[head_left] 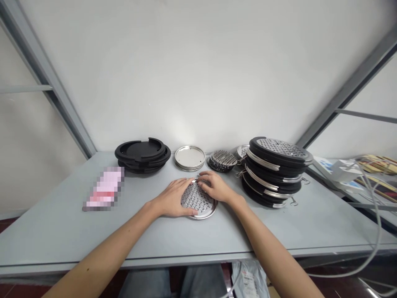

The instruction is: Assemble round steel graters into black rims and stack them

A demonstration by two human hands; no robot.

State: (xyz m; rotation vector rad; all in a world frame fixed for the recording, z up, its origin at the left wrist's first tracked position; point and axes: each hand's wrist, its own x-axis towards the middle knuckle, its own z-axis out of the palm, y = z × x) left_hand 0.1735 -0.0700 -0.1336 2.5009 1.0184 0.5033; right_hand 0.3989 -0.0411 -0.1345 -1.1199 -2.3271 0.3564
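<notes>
In front of me on the table lies a round metal grater disc (198, 202) with raised holes, sitting in a shiny rimmed metal plate (208, 215). My left hand (174, 199) grips its left side, the thumb along the near edge and the fingers at the far edge. My right hand (216, 187) is curled over the far right part, fingertips pressing on the disc and rim. Just behind are a stack of rimmed metal plates (190, 157) and a pile of smaller grater discs (222, 159).
Black plastic rings (141, 155) are stacked at the back left. A blurred pink object (105, 188) lies in front of them. On the right stands a tall stack of black-rimmed graters (274, 174) with wire clasps. A white cable (376, 223) hangs at the right edge.
</notes>
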